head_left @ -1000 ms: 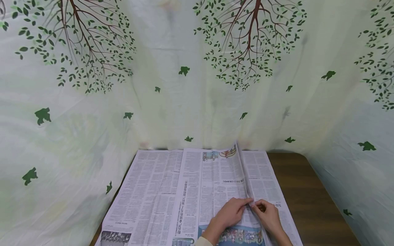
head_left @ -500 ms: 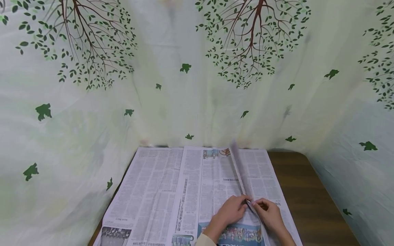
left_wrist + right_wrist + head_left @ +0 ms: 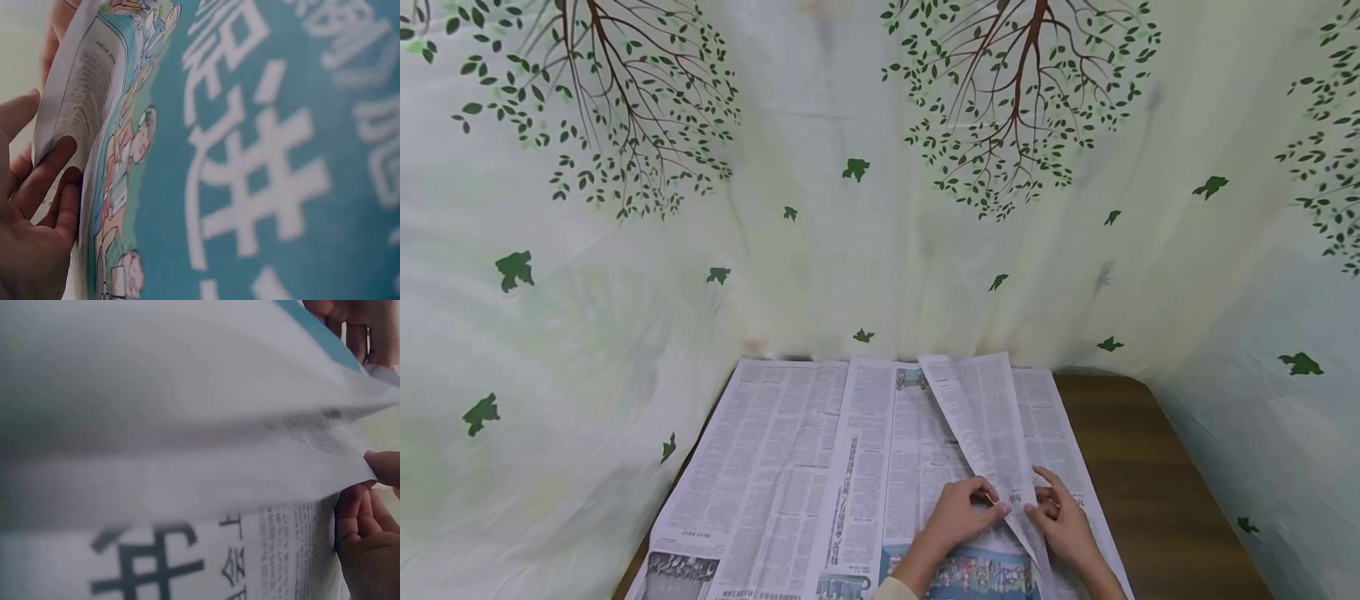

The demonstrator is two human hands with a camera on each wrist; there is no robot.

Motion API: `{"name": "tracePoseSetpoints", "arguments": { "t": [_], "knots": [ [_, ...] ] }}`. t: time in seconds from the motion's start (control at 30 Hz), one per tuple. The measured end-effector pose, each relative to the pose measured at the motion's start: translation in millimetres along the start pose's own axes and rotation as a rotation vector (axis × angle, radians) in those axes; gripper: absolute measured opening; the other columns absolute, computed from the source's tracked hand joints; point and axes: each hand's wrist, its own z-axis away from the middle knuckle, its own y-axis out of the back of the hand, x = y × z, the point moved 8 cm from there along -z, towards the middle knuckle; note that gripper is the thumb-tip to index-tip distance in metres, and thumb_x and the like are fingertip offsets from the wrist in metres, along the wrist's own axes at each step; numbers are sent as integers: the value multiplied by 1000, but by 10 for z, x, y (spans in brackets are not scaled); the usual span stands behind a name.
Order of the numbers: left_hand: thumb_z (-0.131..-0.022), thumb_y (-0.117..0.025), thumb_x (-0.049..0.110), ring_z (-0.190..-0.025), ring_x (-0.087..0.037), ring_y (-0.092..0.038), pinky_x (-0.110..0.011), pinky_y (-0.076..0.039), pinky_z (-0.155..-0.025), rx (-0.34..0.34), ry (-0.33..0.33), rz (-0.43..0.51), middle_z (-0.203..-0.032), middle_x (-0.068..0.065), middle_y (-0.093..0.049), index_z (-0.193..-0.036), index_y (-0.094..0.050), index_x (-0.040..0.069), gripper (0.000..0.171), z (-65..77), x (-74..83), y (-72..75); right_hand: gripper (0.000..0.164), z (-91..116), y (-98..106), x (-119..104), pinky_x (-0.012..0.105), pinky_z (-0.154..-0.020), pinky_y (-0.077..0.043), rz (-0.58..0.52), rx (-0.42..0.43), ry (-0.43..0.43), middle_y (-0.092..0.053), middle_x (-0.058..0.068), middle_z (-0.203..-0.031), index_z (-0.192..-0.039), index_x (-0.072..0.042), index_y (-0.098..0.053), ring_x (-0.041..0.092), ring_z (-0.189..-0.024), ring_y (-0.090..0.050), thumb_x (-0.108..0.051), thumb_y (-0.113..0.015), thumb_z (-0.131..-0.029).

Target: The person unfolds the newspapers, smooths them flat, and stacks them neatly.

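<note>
In the head view a newspaper sheet lies over other spread sheets, with its right part lifted and folded over as a narrow flap. My left hand pinches the flap's left edge between thumb and fingers. On the other side my right hand pinches the flap's right edge. The right wrist view shows the right hand with the paper edge between thumb and index finger. In the left wrist view the left hand is at the raised edge, beside a blue printed picture.
More newspaper covers the left of the table. Bare dark wood of the table shows at the right. A pale curtain printed with trees and leaves hangs behind and at both sides.
The raised edge strip has tipped over to the left, becoming a wider flap with its underside showing. My right hand has shifted slightly right along with the fold, its fingers more spread.
</note>
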Motion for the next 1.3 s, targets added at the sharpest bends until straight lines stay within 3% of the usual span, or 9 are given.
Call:
{"name": "tracePoseSetpoints", "arguments": {
  "t": [0.13,0.3,0.47,0.6,0.73,0.87,0.97,1.13,1.3],
  "knots": [
    [-92,-76,24,-92,1,-70,-22,-55,-86,16,14,86,-97,10,-75,-97,-73,19,8,23,-59,15,55,5,-31,21,26,-62,-52,-30,-43,14,-61,27,-135,-147,-13,-54,10,-70,-66,-3,-69,-95],
    [-92,-73,14,-91,0,-69,-21,-55,-83,26,65,173,-105,7,-74,-104,-74,21,13,25,-123,41,45,-13,-27,-10,23,-70,-54,-30,-117,122,-63,26,-135,-138,-4,-62,7,-89,-68,-5,-73,-94],
    [-93,-69,8,-69,-1,-57,-20,-48,-63,96,117,313,-95,4,-73,-108,-75,19,19,15,-200,95,53,8,-27,-57,23,-77,-56,-118,-294,245,-59,36,-133,-144,10,-48,5,-100,-66,-7,-68,-98],
    [-91,-72,12,-65,-4,-51,-19,-45,-62,107,140,428,-85,5,-66,-111,-74,13,20,25,-243,113,56,32,-40,-62,23,-81,-56,-166,-380,257,-56,39,-136,-147,14,-41,4,-107,-65,-8,-64,-101],
    [-87,-80,15,-70,-3,-59,-17,-51,-67,42,106,454,-83,6,-67,-116,-72,12,31,16,-241,69,54,-24,-48,-54,23,-70,-53,-24,-289,199,-69,24,-115,-147,0,-52,3,-84,-64,-15,-70,-98],
    [-86,-79,7,-67,-2,-62,-16,-50,-63,16,68,425,-80,2,-69,-123,-70,11,38,2,-211,60,51,-72,-74,-110,24,-71,-51,122,-199,178,-69,17,-121,-142,-13,-60,10,-87,-63,-16,-76,-93],
    [-89,-73,2,-67,-2,-63,-16,-48,-59,7,75,425,-82,-7,-74,-128,-69,8,40,1,-186,69,51,-73,-85,-143,23,-75,-52,162,-156,190,-65,18,-136,-140,-13,-62,12,-97,-64,-12,-77,-91],
    [-90,-73,7,-72,-6,-70,-17,-47,-55,-8,118,406,-89,-12,-79,-132,-69,10,42,29,-164,95,52,-62,-64,-107,24,-64,-47,164,-81,129,-71,10,-106,-138,-11,-64,8,-72,-57,-8,-79,-88],
    [-87,-82,14,-75,-13,-76,-21,-54,-59,-46,125,441,-91,-14,-80,-136,-65,10,52,69,-171,101,51,-69,-42,-71,25,-59,-48,167,-29,98,-71,4,-94,-135,-12,-67,9,-66,-56,-8,-81,-86]
  ]
}}
